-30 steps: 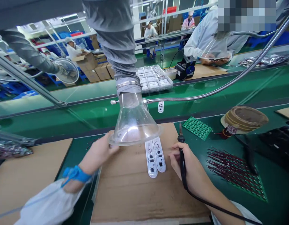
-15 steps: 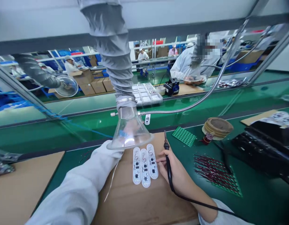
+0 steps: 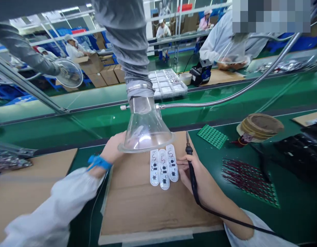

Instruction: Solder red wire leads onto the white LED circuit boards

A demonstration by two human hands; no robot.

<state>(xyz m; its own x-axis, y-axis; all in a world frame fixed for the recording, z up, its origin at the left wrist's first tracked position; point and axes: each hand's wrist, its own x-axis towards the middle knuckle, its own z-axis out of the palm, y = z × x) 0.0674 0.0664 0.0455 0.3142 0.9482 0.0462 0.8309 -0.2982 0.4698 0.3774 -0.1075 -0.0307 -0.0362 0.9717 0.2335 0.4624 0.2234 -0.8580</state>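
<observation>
My right hand is closed around a black soldering iron, its tip pointing up and away from me. Just left of those fingers, three white oblong plastic pieces with small electronics and thin wires lie side by side on a brown cardboard sheet. My left hand, wearing a blue wrist strap, reaches behind the rim of a clear cone-shaped fume hood. The hood and blur cover its fingers, so what they hold, if anything, cannot be made out.
A grey duct hangs above the hood, with a metal hose running right. At right are a green circuit panel, a round container and dark red wires on another panel. A co-worker sits opposite.
My left hand has drawn back left from beyond the hood, baring the blue strap. A white piece seen past the hood earlier is out of sight. The right hand keeps the soldering iron.
</observation>
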